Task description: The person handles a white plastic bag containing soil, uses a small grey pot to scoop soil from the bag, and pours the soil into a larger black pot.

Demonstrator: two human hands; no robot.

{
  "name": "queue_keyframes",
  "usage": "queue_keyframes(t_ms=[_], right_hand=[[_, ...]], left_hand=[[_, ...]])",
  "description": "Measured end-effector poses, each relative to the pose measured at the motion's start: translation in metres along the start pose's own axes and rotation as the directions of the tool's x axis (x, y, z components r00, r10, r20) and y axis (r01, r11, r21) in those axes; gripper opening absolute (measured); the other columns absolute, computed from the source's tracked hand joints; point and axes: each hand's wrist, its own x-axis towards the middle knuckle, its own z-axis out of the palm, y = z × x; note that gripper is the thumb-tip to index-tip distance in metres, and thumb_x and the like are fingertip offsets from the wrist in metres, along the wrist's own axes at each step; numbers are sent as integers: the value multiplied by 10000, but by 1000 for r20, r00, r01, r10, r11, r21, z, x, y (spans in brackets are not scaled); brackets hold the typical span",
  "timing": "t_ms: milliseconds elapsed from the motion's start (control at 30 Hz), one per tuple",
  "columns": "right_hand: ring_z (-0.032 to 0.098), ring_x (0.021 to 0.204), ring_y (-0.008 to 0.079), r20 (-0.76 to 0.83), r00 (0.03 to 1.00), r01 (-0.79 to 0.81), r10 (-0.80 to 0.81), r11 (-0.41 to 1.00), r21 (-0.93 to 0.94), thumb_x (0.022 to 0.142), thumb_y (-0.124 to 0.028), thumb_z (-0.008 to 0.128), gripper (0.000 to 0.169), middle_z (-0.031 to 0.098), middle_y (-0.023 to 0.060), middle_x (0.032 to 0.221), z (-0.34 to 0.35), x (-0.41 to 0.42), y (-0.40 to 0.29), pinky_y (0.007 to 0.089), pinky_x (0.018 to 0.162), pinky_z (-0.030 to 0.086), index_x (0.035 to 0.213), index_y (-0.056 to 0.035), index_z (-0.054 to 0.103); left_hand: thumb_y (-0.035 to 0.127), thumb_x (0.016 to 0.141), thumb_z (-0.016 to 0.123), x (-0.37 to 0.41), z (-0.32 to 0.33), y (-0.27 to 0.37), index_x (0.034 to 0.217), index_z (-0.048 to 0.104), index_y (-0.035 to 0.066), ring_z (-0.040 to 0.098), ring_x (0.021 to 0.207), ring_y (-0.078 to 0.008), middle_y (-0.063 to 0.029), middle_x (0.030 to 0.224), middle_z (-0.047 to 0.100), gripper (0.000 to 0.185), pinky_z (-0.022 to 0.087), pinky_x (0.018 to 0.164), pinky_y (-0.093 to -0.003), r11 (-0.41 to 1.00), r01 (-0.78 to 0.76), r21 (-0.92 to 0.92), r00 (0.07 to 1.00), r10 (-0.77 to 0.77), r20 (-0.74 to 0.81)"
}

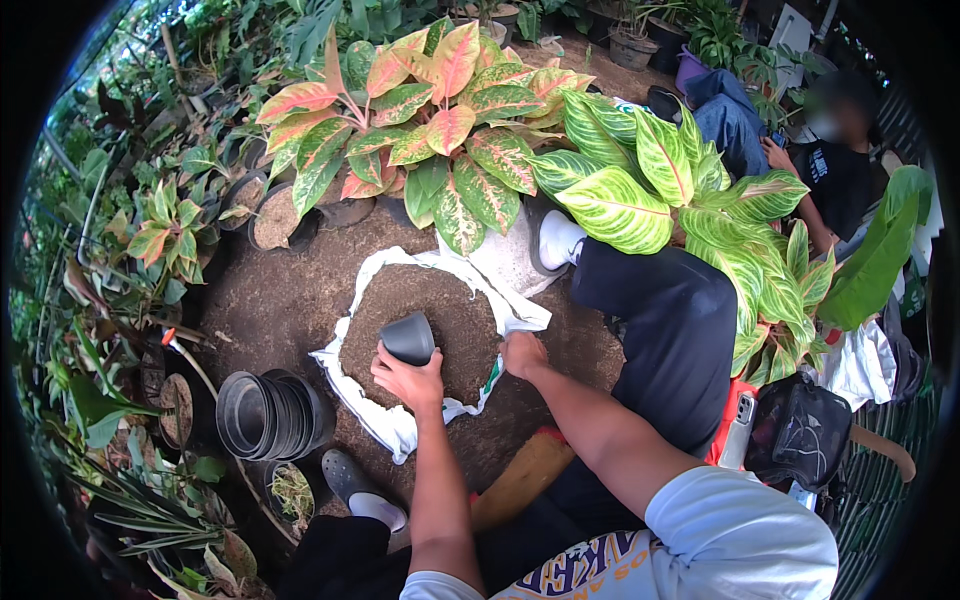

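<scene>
A white woven sack (399,429) with its rim rolled outward stands open before me. Brown loose soil (457,300) fills it. My left hand (414,384) holds a small dark grey plastic pot (409,337), tilted sideways above the soil. The inside of the pot is out of sight. At the sack's right edge, my right hand (523,354) is closed on the folded rim, its fingers partly hidden. A stack of nested black plastic pots (259,416) lies on its side left of the sack.
Potted aglaonemas with pink-green leaves (450,127) and light green leaves (660,172) stand beyond the sack and by my right knee. A hose (199,367) runs along the left. At right are a phone (741,427), a black bag (799,431) and a seated person (832,172).
</scene>
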Motion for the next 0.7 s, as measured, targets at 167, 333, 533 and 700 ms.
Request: queue_keyframes(t_ms=[167,333,533,700], right_hand=[[668,1101,402,-29,999,19,-19,1000,-17,944,-304,610,312,714,224,1129,4,1,-1,502,976,519,1057,-49,751],[671,1083,393,-51,997,56,-58,998,-35,949,-306,606,304,721,201,1112,11,5,7,498,961,525,1034,-54,753],[677,1063,395,-37,994,102,-103,994,-31,947,-297,614,284,727,195,1088,7,5,13,498,945,532,1013,-60,755],[686,1022,413,-27,994,106,-105,994,6,935,-277,626,260,722,227,1045,0,1,13,509,923,541,995,-59,753]], left_hand=[[217,604,957,0,-11,-11,1525,322,98,348,1340,-422,-223,1434,369,1126,308,1123,-537,994,88,61,995,-85,-61],[227,609,948,-8,-1,-27,1497,357,26,436,1365,-393,-188,1451,458,1085,302,1168,-526,997,37,-73,999,-36,13],[152,621,922,-20,17,-5,1479,369,10,429,1339,-411,-202,1426,457,1031,355,1148,-498,991,-25,-133,996,37,84],[127,621,917,-6,24,24,1469,364,0,428,1279,-429,-208,1371,461,1021,374,1121,-504,999,-29,-44,990,35,137]])
